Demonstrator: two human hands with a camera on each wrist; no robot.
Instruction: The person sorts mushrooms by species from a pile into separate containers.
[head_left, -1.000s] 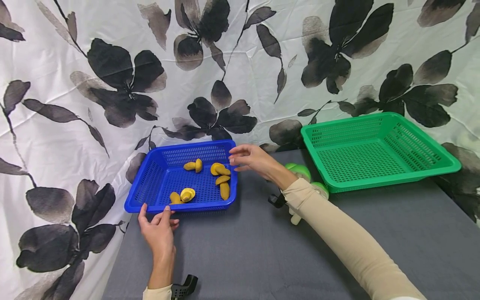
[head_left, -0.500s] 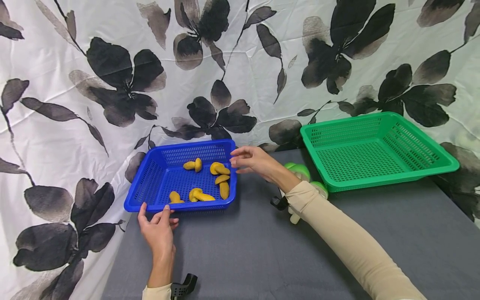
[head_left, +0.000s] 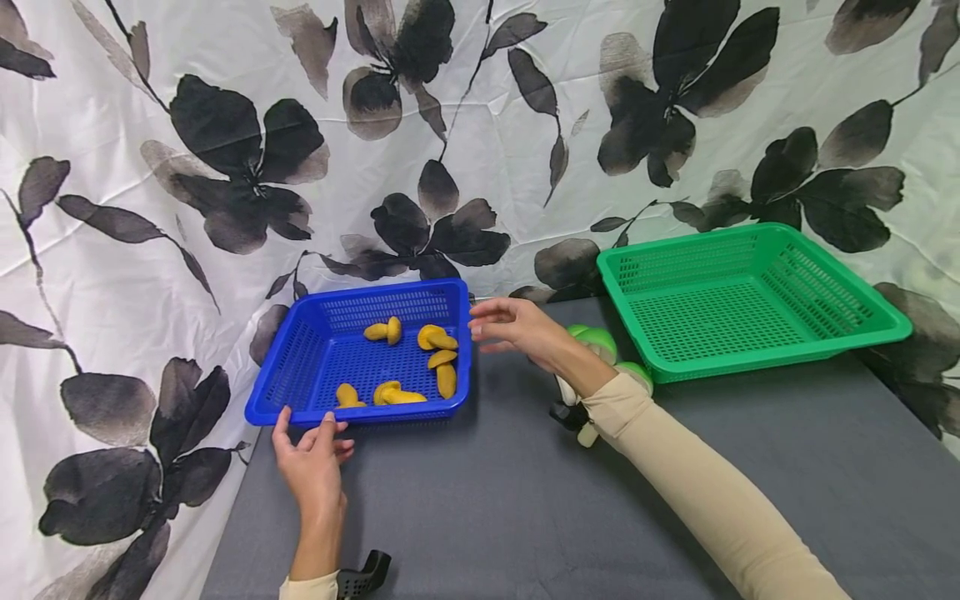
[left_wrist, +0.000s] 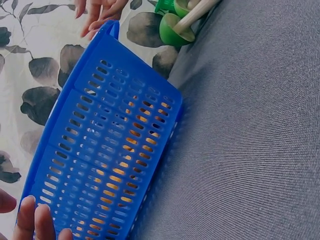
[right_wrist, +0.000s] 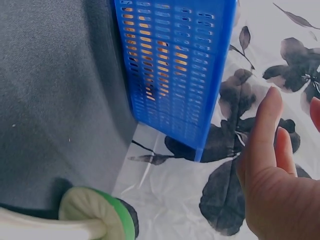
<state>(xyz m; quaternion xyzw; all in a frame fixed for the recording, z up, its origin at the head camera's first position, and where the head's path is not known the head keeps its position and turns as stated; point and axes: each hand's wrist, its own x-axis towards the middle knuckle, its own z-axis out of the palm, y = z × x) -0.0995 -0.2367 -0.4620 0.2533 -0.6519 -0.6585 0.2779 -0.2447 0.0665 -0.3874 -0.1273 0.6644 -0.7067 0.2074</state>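
In the head view a blue basket (head_left: 360,358) stands on the grey table and holds several yellow toy mushrooms (head_left: 393,393). My left hand (head_left: 311,471) is at its front left rim, fingertips touching or just beside it, fingers relaxed. Past the right rim, my right hand (head_left: 521,329) hovers with loose fingers and nothing in them. The right wrist view shows this right hand (right_wrist: 275,170) apart from the basket (right_wrist: 170,70). Through the slots in the left wrist view, orange patches show inside the basket (left_wrist: 95,135), with left fingers (left_wrist: 44,222) low by its wall.
Green-capped toy mushrooms (head_left: 600,340) lie on the table (head_left: 487,500), partly hidden by the right forearm. A green basket (head_left: 750,325) stands at the back right. A floral curtain (head_left: 480,125) hangs behind the table.
One yellow mushroom near the basket's front has rolled over onto its side. My right hand has drawn slightly right, away from the blue rim. The left hand has barely moved.
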